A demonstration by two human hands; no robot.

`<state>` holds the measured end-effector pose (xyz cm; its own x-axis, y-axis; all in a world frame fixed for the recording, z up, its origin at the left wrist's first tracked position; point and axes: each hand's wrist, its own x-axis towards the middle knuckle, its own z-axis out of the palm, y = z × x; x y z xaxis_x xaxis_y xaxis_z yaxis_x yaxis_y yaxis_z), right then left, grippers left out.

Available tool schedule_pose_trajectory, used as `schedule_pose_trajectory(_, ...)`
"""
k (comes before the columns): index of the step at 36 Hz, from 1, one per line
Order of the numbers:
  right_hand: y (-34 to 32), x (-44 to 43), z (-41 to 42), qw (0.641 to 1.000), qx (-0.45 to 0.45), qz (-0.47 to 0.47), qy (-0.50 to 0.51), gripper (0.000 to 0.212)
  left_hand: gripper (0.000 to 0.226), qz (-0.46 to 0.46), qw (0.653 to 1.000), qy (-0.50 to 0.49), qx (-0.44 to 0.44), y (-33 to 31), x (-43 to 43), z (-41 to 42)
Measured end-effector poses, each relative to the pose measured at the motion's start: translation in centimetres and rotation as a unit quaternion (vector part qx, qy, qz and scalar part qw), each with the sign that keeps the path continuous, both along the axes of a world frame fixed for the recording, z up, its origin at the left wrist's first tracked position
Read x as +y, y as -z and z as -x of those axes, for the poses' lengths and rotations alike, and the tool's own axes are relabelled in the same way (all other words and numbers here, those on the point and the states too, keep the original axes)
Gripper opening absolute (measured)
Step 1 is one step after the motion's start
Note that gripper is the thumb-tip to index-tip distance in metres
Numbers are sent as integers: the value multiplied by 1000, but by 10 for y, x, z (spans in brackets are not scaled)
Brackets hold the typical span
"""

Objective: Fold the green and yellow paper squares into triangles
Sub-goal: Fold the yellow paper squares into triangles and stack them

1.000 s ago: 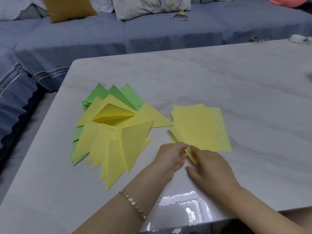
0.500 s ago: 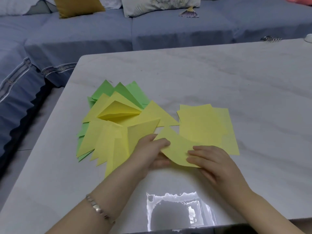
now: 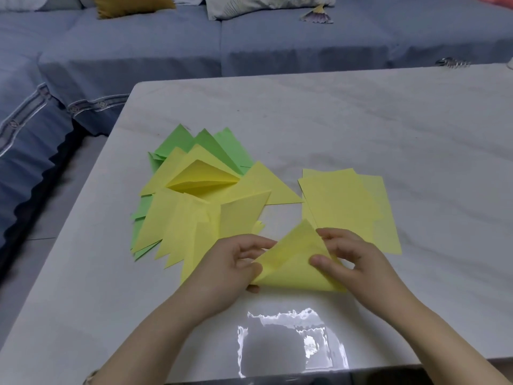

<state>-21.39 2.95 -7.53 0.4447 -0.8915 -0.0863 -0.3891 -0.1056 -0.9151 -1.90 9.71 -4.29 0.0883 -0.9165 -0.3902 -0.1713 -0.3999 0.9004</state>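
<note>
A yellow paper sheet (image 3: 291, 257) is bent over into a triangle shape near the table's front edge, its tip pointing away from me. My left hand (image 3: 230, 265) pinches its left corner and my right hand (image 3: 349, 259) pinches its right side, thumb on top. To the right lies a small stack of flat yellow squares (image 3: 344, 207). On the left lies a fanned heap of folded yellow triangles (image 3: 194, 218) over folded green triangles (image 3: 205, 145).
The papers lie on a pale marble-look table (image 3: 361, 120) with its left edge near the heap. A blue sofa (image 3: 249, 45) with cushions runs behind it. A small metal object (image 3: 452, 63) sits at the table's far right edge.
One yellow sheet was lifted off the stack's near corner, pulled toward me and folded over into a triangle. Both hands moved with it toward the front edge.
</note>
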Motion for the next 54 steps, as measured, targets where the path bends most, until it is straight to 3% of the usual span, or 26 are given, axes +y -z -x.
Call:
schedule_pose_trajectory(3,-8,2,-3,1000,-16,-23,12,12,42,18,999,31,-38,-3,0,5)
schedule_pose_trajectory(6,-10,5,-6,999,-7,-5,35,20,21,38,998,33,-37,-4,-1,10)
schedule_pose_trajectory(9,-12,7,-9,999,-3,15,48,19,13,58,998,21,-34,-6,0,17)
schedule_pose_trajectory(14,-19,13,-12,996,-16,38,84,28,24,95,991,-42,-82,-3,6,29)
schedule_pose_trajectory(19,-28,14,-10,993,-37,16,107,34,36,116,988,-89,-58,-3,10,37)
schedule_pose_trajectory(24,-33,13,-2,995,-40,-6,92,11,30,126,981,-143,-28,-1,11,36)
schedule_pose_trajectory(44,-54,19,-6,975,-138,-1,173,22,30,158,977,-145,0,-24,11,49)
schedule_pose_trajectory(54,-62,21,-8,982,-115,-10,150,23,30,158,977,-139,-35,-24,12,48)
